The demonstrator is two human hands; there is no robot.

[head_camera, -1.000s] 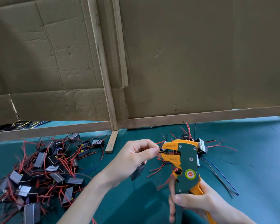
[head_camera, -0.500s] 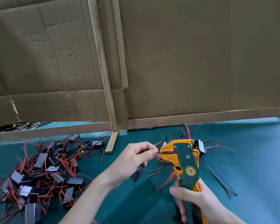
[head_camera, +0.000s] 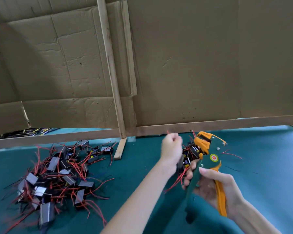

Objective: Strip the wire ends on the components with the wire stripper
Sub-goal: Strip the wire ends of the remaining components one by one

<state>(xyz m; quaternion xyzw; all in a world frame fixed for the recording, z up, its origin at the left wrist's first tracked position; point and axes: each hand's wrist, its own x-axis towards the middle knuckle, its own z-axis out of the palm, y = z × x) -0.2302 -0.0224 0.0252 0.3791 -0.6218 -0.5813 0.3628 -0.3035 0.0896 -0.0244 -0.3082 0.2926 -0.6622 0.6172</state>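
Teal cloth is covering the table (head_camera: 260, 149), and a cardboard wall (head_camera: 184, 65) braced by a wooden batten (head_camera: 111, 65) is filling the upper frame. At lower right, the right hand (head_camera: 208, 187) is gripping the handles of the wire stripper (head_camera: 211, 160), fingers wrapped round them. The tool's long axis is running from lower right up toward centre, its orange head pointing up and left. Just left of that head, and apart from it, the left hand (head_camera: 172, 146) is curling into a fist around a red wire (head_camera: 167, 132) whose tip is poking out above the knuckles; motion blur is hiding the exact pinch. A dark component (head_camera: 180, 163) appears to be hanging below that wrist. A small heap (head_camera: 192, 152) of components is lying behind the hands. The large heap (head_camera: 57, 174) is lying at lower left, on the left hand's side and well apart from the stripper, so the left hand is judged the nearer one for fetching another piece.
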